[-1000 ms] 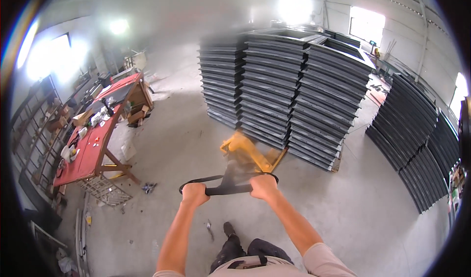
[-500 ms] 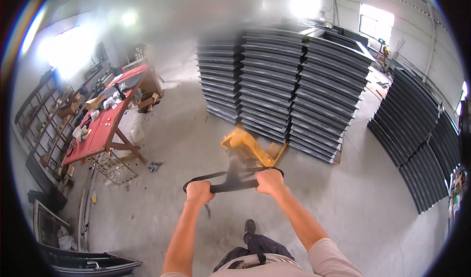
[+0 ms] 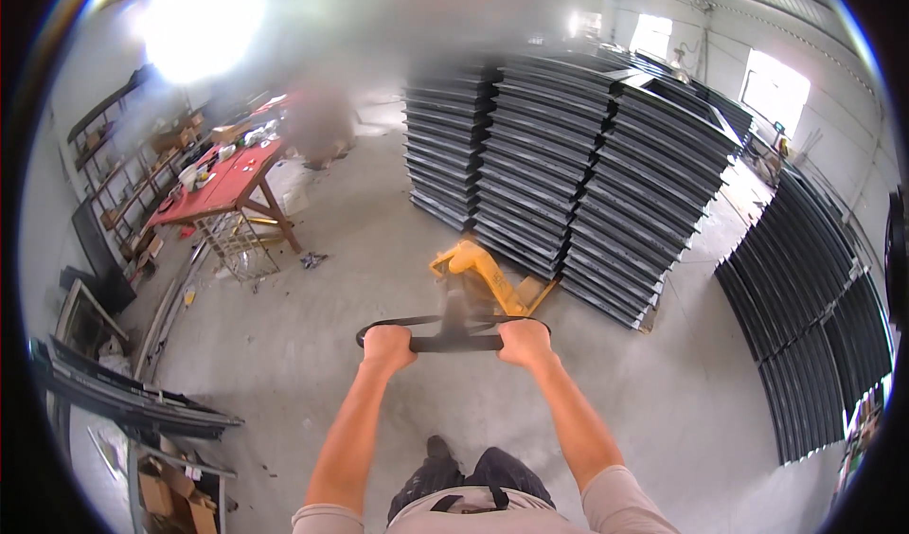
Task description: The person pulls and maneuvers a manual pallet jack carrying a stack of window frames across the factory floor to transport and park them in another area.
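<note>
Stack of black panels (image 3: 587,165) now nearer | left hand (image 3: 389,346), right hand (image 3: 524,342): each grip closed on black handle (image 3: 454,343) | yellow pallet jack (image 3: 483,274)

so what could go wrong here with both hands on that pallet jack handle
1. The left hand and right hand grip the black loop handle of the yellow pallet jack, whose forks sit under tall stacks of dark panels. A jerky pull might shift or tip them.
2. The person's foot is right behind the handle, so the jack could roll onto it.
3. The red workbench and wire basket stand to the left and could be clipped in a turn.
</note>
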The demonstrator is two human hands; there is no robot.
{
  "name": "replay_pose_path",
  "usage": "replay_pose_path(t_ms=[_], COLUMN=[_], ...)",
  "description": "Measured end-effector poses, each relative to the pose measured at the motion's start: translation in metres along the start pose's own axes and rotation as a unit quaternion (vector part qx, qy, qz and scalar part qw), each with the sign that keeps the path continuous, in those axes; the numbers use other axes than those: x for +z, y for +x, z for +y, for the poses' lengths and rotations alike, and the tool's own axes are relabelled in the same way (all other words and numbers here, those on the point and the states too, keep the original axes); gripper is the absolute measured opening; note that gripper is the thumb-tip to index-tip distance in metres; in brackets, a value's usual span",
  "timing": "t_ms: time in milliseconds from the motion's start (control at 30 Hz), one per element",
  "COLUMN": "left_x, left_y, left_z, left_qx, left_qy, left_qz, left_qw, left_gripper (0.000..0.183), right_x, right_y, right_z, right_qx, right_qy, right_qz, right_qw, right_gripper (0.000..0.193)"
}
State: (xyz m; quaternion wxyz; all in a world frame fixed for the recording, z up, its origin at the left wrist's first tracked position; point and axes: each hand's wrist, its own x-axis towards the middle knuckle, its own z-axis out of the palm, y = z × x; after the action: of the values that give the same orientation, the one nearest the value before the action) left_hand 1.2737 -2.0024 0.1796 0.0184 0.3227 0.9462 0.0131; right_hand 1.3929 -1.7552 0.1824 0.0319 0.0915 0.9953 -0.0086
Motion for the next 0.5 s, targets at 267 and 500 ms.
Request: replay_pose_path(t_ms=[267, 500], left_x=[0.008, 0.005], left_y=[-0.144, -0.251], left_z=[0.145, 0.234], left_qx=[-0.06, -0.076], left_qy=[-0.017, -0.021], left_qz=[0.024, 0.035], left_qw=[0.998, 0.996], left_gripper=[0.012, 0.012], right_x=[0.006, 0.005], right_y=[-0.174, -0.296], right_z=[0.069, 0.1], right_qx=[-0.046, -0.074], right_qy=[0.028, 0.02], right_qz=[0.032, 0.022], right_qw=[0.998, 0.997], right_gripper=[0.019, 0.017])
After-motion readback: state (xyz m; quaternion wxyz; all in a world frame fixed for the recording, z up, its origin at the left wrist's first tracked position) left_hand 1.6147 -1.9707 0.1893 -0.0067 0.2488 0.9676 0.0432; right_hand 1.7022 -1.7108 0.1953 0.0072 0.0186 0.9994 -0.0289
